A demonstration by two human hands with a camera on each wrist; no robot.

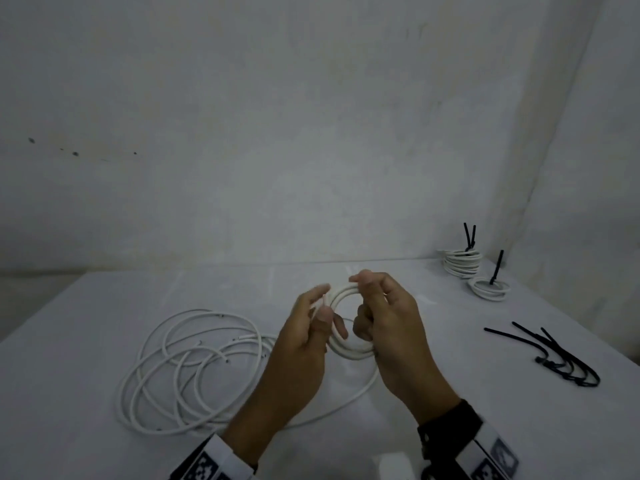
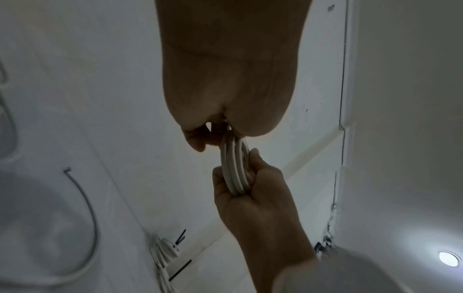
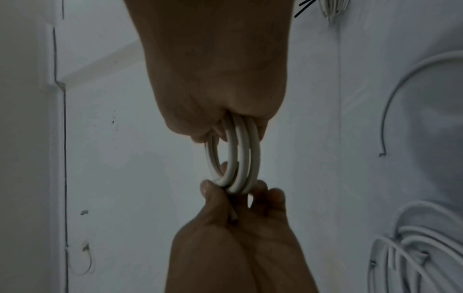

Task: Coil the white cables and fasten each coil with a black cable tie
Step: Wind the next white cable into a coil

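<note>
Both hands hold a small white cable coil (image 1: 349, 351) upright above the middle of the table (image 1: 104, 306). My left hand (image 1: 320, 306) pinches the coil's left side between thumb and fingers, with the cable's cut end (image 3: 234, 216) under the thumb. My right hand (image 1: 370, 299) grips the right side with its fingers curled through the ring. The left wrist view shows the coil (image 2: 234, 168) edge-on as about three turns between the left hand (image 2: 200, 138) and the right hand (image 2: 250, 178). Several loose black cable ties (image 1: 561, 358) lie to the right.
A heap of loose white cables (image 1: 194, 368) sprawls on the table's left half, reaching under my forearms. Two tied coils (image 1: 462, 265) (image 1: 488, 289) with black tie tails sticking up sit at the back right corner. Walls close off the back and right.
</note>
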